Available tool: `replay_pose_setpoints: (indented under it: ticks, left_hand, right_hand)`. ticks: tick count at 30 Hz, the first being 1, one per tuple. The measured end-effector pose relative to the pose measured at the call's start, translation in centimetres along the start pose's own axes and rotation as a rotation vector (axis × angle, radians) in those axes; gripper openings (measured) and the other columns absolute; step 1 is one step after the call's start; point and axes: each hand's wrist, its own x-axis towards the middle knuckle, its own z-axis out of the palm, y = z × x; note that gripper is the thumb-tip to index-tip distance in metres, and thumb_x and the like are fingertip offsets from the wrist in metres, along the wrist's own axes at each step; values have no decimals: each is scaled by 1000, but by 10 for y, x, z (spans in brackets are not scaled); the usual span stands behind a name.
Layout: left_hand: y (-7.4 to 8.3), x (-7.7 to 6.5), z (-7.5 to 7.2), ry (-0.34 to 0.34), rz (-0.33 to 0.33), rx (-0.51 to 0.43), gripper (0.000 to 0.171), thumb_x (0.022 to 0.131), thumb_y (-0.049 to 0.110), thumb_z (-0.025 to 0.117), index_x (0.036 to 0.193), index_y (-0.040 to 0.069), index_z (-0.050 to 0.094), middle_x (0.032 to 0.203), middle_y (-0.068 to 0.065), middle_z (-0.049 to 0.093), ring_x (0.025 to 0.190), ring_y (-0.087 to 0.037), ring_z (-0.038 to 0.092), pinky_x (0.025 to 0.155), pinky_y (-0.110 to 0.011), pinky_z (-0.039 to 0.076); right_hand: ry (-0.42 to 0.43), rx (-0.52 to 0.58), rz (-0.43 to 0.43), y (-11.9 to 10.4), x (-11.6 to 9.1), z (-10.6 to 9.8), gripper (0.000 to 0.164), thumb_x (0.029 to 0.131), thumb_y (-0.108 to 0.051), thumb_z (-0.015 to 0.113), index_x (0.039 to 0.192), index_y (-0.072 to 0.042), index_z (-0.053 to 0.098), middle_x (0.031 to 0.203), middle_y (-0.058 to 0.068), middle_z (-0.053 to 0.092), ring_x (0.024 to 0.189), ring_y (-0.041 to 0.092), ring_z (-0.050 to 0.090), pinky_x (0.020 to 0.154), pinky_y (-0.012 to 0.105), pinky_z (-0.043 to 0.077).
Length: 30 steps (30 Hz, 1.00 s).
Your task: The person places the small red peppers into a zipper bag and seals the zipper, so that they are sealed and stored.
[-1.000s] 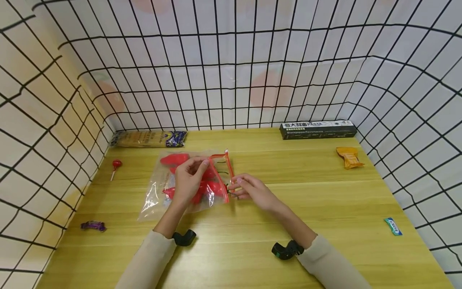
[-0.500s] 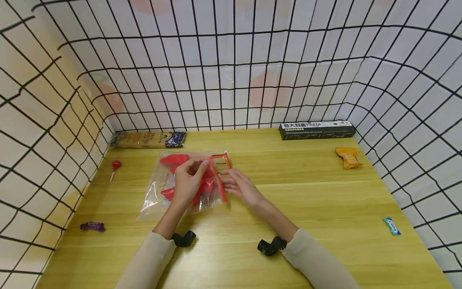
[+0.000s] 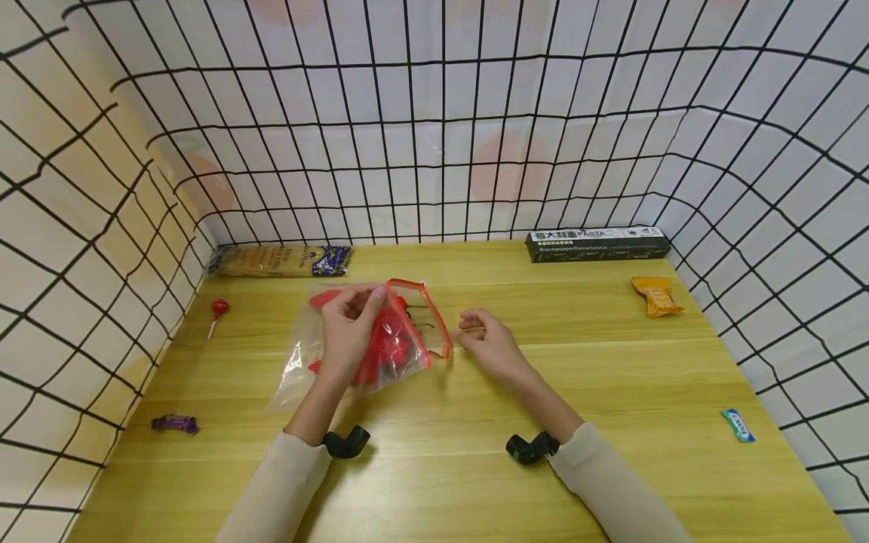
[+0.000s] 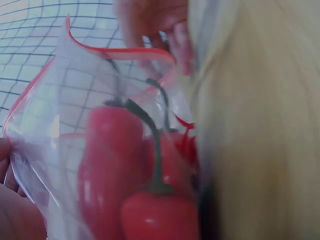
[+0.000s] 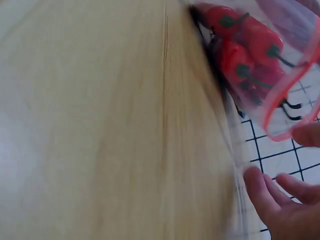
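A clear zip bag [image 3: 296, 362] with a red zip edge lies toward the left of the table, its mouth gaping to the right. Several red peppers [image 4: 110, 165] with green stems are inside, seen through the plastic in all views. My left hand [image 3: 348, 332] pinches the bag's upper side near the zip, thumb on top. Just right of the mouth is my right hand [image 3: 494, 348], fingers loosely bent and holding nothing. In the right wrist view its thumb [image 5: 306, 135] overlaps the red rim, with the other fingers spread below.
Behind the bag lies a pasta packet [image 3: 271, 262]; a black pasta box [image 3: 597, 245] stands at the back right. A lollipop [image 3: 218, 317] and purple candy [image 3: 175, 424] are left, an orange packet [image 3: 655, 296] and small blue-green packet [image 3: 738, 425] right. Black wire mesh [image 3: 441, 136] encloses the table.
My right hand reached left to the bag's mouth, then drew back right. The mouth has widened, and my left hand has shifted slightly up and left with the bag's edge.
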Motion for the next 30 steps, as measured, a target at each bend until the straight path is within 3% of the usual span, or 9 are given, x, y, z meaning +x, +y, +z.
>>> replay_pose_setpoints:
  ticks: [4, 6, 9, 13, 17, 22, 26, 30]
  left_hand:
    - [11, 2, 2, 15, 4, -18, 27, 91, 27, 69, 107, 5, 71, 97, -1, 75, 87, -16, 70, 82, -25, 57]
    - [16, 2, 2, 11, 8, -27, 29, 90, 31, 69, 107, 7, 71, 99, -2, 74, 89, -18, 69, 83, -26, 57]
    - [25, 3, 3, 5, 26, -60, 29, 91, 33, 69, 106, 8, 70, 100, -3, 75, 91, -19, 70, 85, -28, 57]
    - [39, 5, 3, 16, 105, -137, 26, 91, 26, 68, 105, 4, 70, 95, -4, 74, 89, -18, 72, 85, -29, 57]
    - [56, 5, 8, 34, 241, -142, 19, 90, 15, 69, 102, 0, 71, 90, -4, 74, 83, -17, 72, 77, -26, 58]
    - [78, 2, 26, 41, 460, -54, 12, 86, 3, 72, 97, 1, 73, 89, -10, 74, 79, -21, 71, 73, -27, 58]
    - [91, 1, 47, 22, 644, 36, 9, 83, 5, 75, 92, 4, 75, 86, -10, 75, 77, -17, 70, 74, -30, 58]
    - [96, -4, 61, 34, 818, 192, 8, 84, 12, 76, 91, 8, 76, 86, -3, 75, 76, -12, 70, 73, -28, 57]
  right_hand:
    - [-108, 32, 19, -1, 2, 1, 42, 90, -17, 70, 129, -5, 56, 117, 12, 64, 97, 22, 68, 83, 36, 57]
    - [-117, 84, 29, -4, 2, 1, 34, 90, -12, 69, 122, -3, 61, 110, 14, 65, 90, 21, 69, 78, 36, 59]
    - [-88, 163, -4, -13, 3, -7, 24, 92, -8, 67, 113, 3, 65, 104, 21, 65, 81, 23, 70, 74, 38, 60]
    - [7, 213, -95, -38, 6, -35, 24, 91, -12, 68, 109, 3, 67, 101, 25, 66, 75, 22, 71, 74, 39, 60]
    - [58, 210, -175, -72, 13, -68, 28, 89, -22, 71, 108, -2, 69, 98, 18, 69, 74, 19, 70, 76, 36, 60]
    - [42, 113, -270, -112, 27, -97, 32, 89, -33, 70, 106, -7, 70, 95, 10, 68, 78, 22, 66, 76, 30, 58]
    - [-48, 6, -339, -138, 39, -105, 31, 91, -34, 69, 106, -7, 71, 84, 9, 67, 76, 26, 61, 73, 30, 53]
    - [-206, -96, -418, -161, 42, -104, 28, 91, -33, 69, 106, -10, 72, 93, 7, 69, 81, 25, 62, 74, 35, 53]
